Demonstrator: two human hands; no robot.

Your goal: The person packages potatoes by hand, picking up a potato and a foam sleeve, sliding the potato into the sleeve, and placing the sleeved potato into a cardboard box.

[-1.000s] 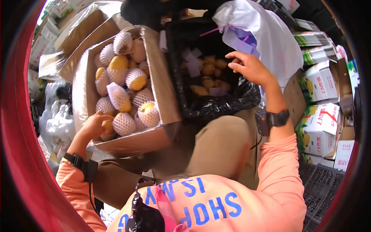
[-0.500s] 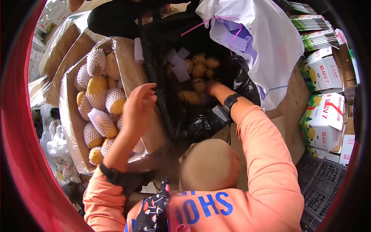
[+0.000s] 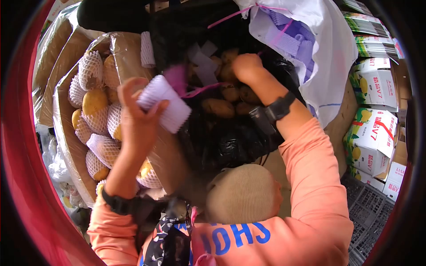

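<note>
Left hand (image 3: 135,119) fingers curled, gripping white foam net sleeve (image 3: 164,103); right hand (image 3: 246,66) closed among mangoes (image 3: 217,107) in black bag (image 3: 230,137).

Lettering: blue "SHOP" across my orange shirt (image 3: 230,234); red "V7" on the stacked fruit cartons (image 3: 372,141) to my right.

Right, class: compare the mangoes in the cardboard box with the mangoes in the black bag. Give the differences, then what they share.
Box mangoes wear white foam nets; bag mangoes are bare. Box mangoes look bright yellow; bag mangoes look duller, browner. Box mangoes sit packed in the box; bag mangoes lie loose in the bag among white scraps. Both are oval, similar in size. The left hand holds an empty net.
</note>
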